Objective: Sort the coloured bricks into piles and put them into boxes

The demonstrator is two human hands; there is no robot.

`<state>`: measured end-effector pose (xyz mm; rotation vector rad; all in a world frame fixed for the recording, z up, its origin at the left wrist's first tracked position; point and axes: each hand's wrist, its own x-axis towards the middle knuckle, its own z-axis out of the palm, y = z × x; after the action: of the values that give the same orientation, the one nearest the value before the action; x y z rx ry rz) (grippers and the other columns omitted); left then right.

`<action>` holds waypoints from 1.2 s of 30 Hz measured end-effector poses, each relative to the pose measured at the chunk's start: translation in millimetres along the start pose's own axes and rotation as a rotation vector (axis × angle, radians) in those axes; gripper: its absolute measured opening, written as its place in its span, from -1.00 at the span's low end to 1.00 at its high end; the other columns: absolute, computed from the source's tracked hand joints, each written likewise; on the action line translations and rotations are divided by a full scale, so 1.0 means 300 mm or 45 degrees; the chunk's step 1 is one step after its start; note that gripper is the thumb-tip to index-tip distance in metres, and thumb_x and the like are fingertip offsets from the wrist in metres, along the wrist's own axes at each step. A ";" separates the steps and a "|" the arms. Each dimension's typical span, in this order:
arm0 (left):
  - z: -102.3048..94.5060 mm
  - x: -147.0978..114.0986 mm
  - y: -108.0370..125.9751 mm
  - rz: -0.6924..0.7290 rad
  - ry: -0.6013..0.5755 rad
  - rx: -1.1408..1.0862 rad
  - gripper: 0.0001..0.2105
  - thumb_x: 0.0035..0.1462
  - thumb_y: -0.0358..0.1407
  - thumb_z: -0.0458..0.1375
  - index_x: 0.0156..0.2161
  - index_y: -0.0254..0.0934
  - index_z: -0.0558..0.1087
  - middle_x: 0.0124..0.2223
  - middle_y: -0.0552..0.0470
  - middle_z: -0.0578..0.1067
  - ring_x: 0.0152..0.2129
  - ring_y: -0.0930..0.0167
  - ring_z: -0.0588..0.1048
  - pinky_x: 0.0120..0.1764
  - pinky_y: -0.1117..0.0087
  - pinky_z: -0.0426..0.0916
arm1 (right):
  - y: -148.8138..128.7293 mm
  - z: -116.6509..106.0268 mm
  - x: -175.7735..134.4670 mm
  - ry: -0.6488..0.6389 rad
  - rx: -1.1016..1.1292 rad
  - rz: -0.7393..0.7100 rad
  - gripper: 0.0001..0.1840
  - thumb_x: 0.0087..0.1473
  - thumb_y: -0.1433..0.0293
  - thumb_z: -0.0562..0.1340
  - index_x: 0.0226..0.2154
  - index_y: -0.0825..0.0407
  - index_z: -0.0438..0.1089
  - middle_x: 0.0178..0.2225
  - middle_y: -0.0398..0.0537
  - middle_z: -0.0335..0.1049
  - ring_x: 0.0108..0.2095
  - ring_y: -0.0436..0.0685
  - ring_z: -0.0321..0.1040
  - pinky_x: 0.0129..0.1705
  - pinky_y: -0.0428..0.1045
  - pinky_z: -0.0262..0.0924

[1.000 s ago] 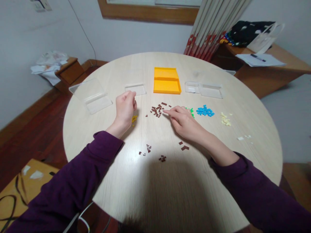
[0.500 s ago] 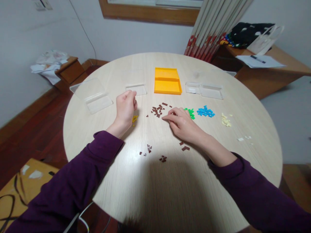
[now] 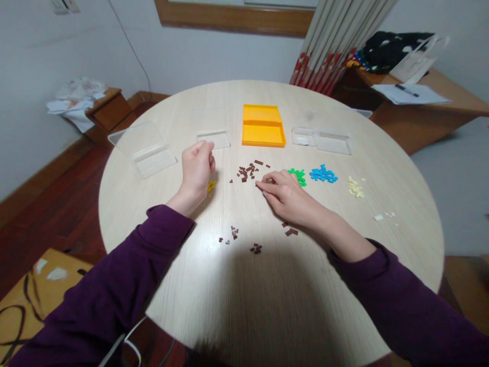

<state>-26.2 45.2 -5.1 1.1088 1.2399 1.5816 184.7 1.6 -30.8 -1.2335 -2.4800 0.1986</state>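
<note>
My left hand (image 3: 197,165) is closed in a fist above the table, just over a small heap of yellow pieces (image 3: 211,186). Whatever its fingers hold, if anything, is hidden. My right hand (image 3: 283,192) lies low over the table with thumb and forefinger pinched beside the pile of brown pieces (image 3: 246,172). A tiny dark brown bit shows at those fingertips. Nearer to me, small brown pieces lie in separate groups: one left of centre (image 3: 234,232), one in the middle (image 3: 256,248) and one under my right forearm (image 3: 292,232).
Green pieces (image 3: 300,177), blue pieces (image 3: 324,174), cream pieces (image 3: 355,187) and white bits (image 3: 378,217) spread to the right. Behind them stand an open yellow case (image 3: 263,145) and clear plastic boxes (image 3: 333,143), with another open clear box (image 3: 155,162) at left.
My right fingertips have drawn slightly right, away from the brown pile, with a small brown bit at their tips. Some pieces at the pile's near edge have shifted. My left fist stays put.
</note>
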 end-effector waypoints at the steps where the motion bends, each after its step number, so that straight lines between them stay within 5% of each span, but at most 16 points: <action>1: 0.000 0.000 0.001 0.000 0.001 -0.005 -0.60 0.10 -0.35 0.10 -0.63 -0.21 -0.02 -0.69 0.23 -0.02 -0.75 0.56 -0.01 -0.66 0.46 -0.05 | -0.001 -0.004 -0.001 -0.010 0.008 -0.001 -0.63 0.24 0.43 0.01 -0.12 0.04 0.52 -0.15 0.16 0.39 -0.12 0.27 0.22 -0.12 0.17 0.08; 11: -0.002 0.003 -0.004 0.001 0.015 0.013 -0.58 0.09 -0.31 0.15 -0.62 -0.21 -0.02 -0.69 0.24 -0.01 -0.75 0.57 0.02 -0.66 0.46 -0.03 | -0.081 -0.130 -0.027 -0.563 0.462 -0.262 -0.66 0.18 0.48 0.07 -0.26 -0.05 0.56 -0.25 -0.03 0.50 -0.18 0.13 0.33 0.04 0.16 0.09; 13: -0.002 0.003 -0.004 0.006 0.009 -0.001 -0.59 0.10 -0.34 0.13 -0.62 -0.21 -0.02 -0.70 0.24 -0.02 -0.75 0.57 0.01 -0.66 0.46 -0.04 | -0.082 -0.129 -0.022 -0.514 0.508 -0.219 -0.66 0.18 0.48 0.06 -0.24 -0.05 0.55 -0.24 -0.03 0.50 -0.19 0.11 0.34 0.02 0.13 0.12; 20: 0.002 -0.003 0.000 -0.017 0.003 0.002 -0.60 0.10 -0.36 0.10 -0.63 -0.22 -0.02 -0.69 0.23 -0.02 -0.75 0.57 -0.01 -0.66 0.46 -0.06 | -0.009 -0.017 0.011 0.038 0.153 0.129 -0.58 0.23 0.42 0.00 0.03 -0.02 0.43 -0.16 0.10 0.37 -0.09 0.25 0.23 -0.04 0.18 0.12; 27: 0.006 -0.007 0.004 -0.045 0.002 -0.012 -0.58 0.10 -0.35 0.11 -0.63 -0.21 -0.04 -0.69 0.23 -0.03 -0.75 0.55 -0.01 -0.66 0.45 -0.06 | -0.017 0.017 0.038 -0.039 0.010 0.029 -0.50 0.25 0.39 -0.03 0.18 -0.11 0.29 -0.09 0.12 0.29 -0.09 0.29 0.15 -0.05 0.22 0.08; 36: 0.004 -0.005 0.004 -0.026 0.007 -0.043 -0.59 0.10 -0.38 0.09 -0.64 -0.22 -0.04 -0.69 0.23 -0.02 -0.74 0.56 -0.02 -0.65 0.45 -0.06 | -0.018 0.001 0.034 0.032 0.077 0.013 -0.61 0.19 0.48 0.00 -0.16 -0.04 0.51 -0.17 0.07 0.30 -0.12 0.24 0.18 -0.06 0.17 0.07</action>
<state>-24.7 44.0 -4.0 1.0681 1.2201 1.5854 174.9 6.5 -26.9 -1.2167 -2.4285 0.2567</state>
